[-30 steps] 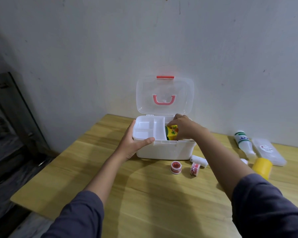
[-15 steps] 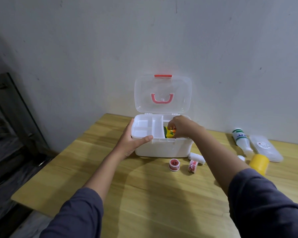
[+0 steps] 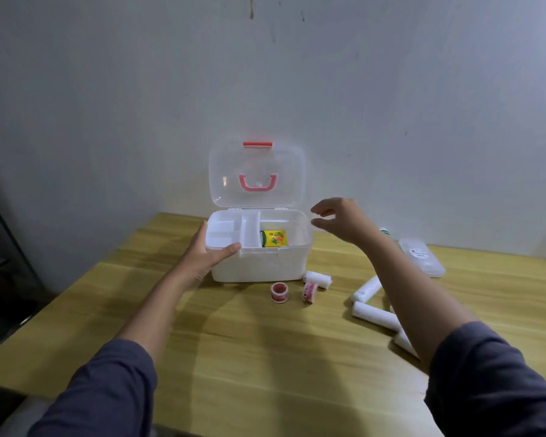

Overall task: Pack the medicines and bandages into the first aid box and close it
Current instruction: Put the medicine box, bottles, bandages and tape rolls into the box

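My left hand (image 3: pixel 209 254) is gripping the first aid box (image 3: pixel 259 263) rim while my right hand (image 3: pixel 339 220) is hovering empty, fingers loosely spread

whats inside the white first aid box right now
Inside the white plastic first aid box, one yellow and green printed packet lies in the right section. The white divided tray on the left looks empty. Whatever lies beneath that tray is hidden.
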Demonstrator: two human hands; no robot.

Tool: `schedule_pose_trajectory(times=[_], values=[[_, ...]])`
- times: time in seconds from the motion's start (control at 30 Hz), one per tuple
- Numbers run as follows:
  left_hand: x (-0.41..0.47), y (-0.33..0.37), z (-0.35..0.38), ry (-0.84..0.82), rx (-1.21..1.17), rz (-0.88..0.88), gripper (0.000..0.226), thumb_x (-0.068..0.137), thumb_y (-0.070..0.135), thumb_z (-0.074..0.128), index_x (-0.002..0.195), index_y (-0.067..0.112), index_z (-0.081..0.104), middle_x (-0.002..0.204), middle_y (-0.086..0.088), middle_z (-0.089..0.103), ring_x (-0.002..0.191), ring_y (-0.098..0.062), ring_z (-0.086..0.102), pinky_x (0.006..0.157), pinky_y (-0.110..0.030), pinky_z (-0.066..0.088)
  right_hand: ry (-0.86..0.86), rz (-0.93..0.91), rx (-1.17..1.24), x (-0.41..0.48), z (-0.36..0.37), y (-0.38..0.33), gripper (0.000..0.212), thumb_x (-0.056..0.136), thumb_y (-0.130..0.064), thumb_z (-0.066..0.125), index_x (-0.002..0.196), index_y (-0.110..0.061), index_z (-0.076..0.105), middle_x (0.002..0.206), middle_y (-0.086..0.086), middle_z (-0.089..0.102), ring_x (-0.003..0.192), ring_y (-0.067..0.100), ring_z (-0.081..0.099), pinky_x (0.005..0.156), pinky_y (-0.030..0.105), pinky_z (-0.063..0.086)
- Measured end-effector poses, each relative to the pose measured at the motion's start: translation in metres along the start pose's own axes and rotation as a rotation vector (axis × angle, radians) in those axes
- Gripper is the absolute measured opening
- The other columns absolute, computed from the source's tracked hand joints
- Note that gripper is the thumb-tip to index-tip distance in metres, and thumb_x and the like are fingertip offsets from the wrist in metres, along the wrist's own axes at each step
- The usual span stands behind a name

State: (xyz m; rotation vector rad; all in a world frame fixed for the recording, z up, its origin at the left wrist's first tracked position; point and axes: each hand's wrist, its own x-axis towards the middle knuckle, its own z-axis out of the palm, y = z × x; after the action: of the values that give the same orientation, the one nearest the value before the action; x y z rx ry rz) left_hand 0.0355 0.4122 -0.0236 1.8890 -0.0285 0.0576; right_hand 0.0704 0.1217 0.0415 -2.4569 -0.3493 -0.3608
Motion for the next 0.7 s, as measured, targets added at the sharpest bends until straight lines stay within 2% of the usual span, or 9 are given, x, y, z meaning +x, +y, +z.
schedule_pose_trajectory(times=[0.07, 0.17, 0.23, 0.37, 0.43, 0.5, 0.57, 0.63, 0.7], values=[[-0.001, 0.002, 0.003, 0.008, -0.011, -0.005, 0.132, 0.05, 0.072, 0.08, 0.157, 0.024, 0.017, 0.162, 0.003, 0.025, 0.149, -0.018, 0.027, 0.121, -0.042, 0.027, 0.104, 0.093, 0.028, -0.011, -0.012, 0.02, 0.029, 0.08, -0.014, 0.068, 0.108, -0.005, 0.067, 0.111, 0.013, 0.068, 0.102, 0.026, 0.064, 0.085, 0.026, 0.045], [-0.004, 0.005, 0.009, 0.042, -0.033, 0.013, 0.11, 0.076, 0.042, 0.081, 0.158, 0.017, 0.012, 0.165, 0.0, 0.015, 0.151, -0.017, 0.017, 0.117, -0.032, 0.021, 0.256, 0.291, 0.024, -0.033, -0.026, 0.06, 0.035, 0.081, -0.018, 0.066, 0.115, -0.008, 0.063, 0.12, 0.012, 0.065, 0.112, 0.027, 0.059, 0.089, 0.028, 0.042], [-0.001, 0.0, 0.011, 0.057, -0.027, 0.029, 0.098, 0.084, 0.033, 0.075, 0.158, 0.017, 0.013, 0.166, 0.0, 0.014, 0.151, -0.017, 0.017, 0.116, -0.031, 0.021, 0.349, 0.437, 0.037, -0.049, -0.032, 0.088, 0.042, 0.081, -0.021, 0.065, 0.121, -0.009, 0.058, 0.127, 0.014, 0.059, 0.119, 0.029, 0.053, 0.097, 0.033, 0.04], [-0.004, 0.0, 0.015, 0.12, -0.034, 0.052, 0.099, 0.081, 0.036, 0.078, 0.157, 0.019, 0.017, 0.164, 0.001, 0.02, 0.15, -0.016, 0.021, 0.115, -0.033, 0.024, 0.457, 0.69, 0.087, -0.073, -0.04, 0.129, 0.059, 0.078, -0.028, 0.069, 0.13, -0.009, 0.048, 0.136, 0.019, 0.048, 0.127, 0.034, 0.045, 0.103, 0.042, 0.038], [-0.007, 0.001, 0.017, 0.141, -0.042, 0.065, 0.115, 0.065, 0.051, 0.081, 0.156, 0.019, 0.02, 0.162, 0.002, 0.025, 0.147, -0.015, 0.026, 0.115, -0.033, 0.026, 0.472, 0.775, 0.134, -0.078, -0.042, 0.14, 0.067, 0.075, -0.026, 0.073, 0.133, -0.007, 0.045, 0.138, 0.021, 0.047, 0.127, 0.035, 0.044, 0.103, 0.042, 0.038], [-0.008, 0.002, 0.018, 0.161, -0.043, 0.068, 0.128, 0.048, 0.061, 0.075, 0.156, 0.019, 0.022, 0.16, 0.002, 0.029, 0.145, -0.015, 0.03, 0.117, -0.035, 0.029, 0.467, 0.871, 0.207, -0.081, -0.04, 0.146, 0.069, 0.074, -0.022, 0.074, 0.134, -0.006, 0.044, 0.138, 0.019, 0.048, 0.126, 0.035, 0.047, 0.101, 0.039, 0.04], [-0.008, 0.002, 0.018, 0.166, -0.055, 0.073, 0.129, 0.046, 0.063, 0.074, 0.155, 0.019, 0.023, 0.159, 0.001, 0.031, 0.145, -0.017, 0.032, 0.119, -0.041, 0.03, 0.486, 0.93, 0.262, -0.083, -0.036, 0.148, 0.061, 0.073, -0.019, 0.074, 0.127, -0.004, 0.049, 0.133, 0.018, 0.053, 0.119, 0.036, 0.052, 0.097, 0.038, 0.043], [-0.007, 0.001, 0.019, 0.161, -0.06, 0.084, 0.126, 0.048, 0.062, 0.075, 0.155, 0.019, 0.023, 0.159, 0.001, 0.031, 0.145, -0.016, 0.032, 0.119, -0.04, 0.03, 0.525, 0.938, 0.286, -0.083, -0.034, 0.149, 0.055, 0.071, -0.016, 0.075, 0.121, -0.003, 0.054, 0.128, 0.018, 0.056, 0.114, 0.036, 0.055, 0.096, 0.04, 0.044], [-0.006, 0.0, 0.019, 0.152, -0.064, 0.086, 0.123, 0.051, 0.059, 0.077, 0.155, 0.02, 0.023, 0.16, 0.002, 0.03, 0.146, -0.015, 0.031, 0.119, -0.039, 0.029, 0.554, 0.944, 0.312, -0.081, -0.036, 0.149, 0.061, 0.069, -0.014, 0.076, 0.125, -0.004, 0.052, 0.132, 0.016, 0.054, 0.117, 0.034, 0.054, 0.1, 0.039, 0.043]])
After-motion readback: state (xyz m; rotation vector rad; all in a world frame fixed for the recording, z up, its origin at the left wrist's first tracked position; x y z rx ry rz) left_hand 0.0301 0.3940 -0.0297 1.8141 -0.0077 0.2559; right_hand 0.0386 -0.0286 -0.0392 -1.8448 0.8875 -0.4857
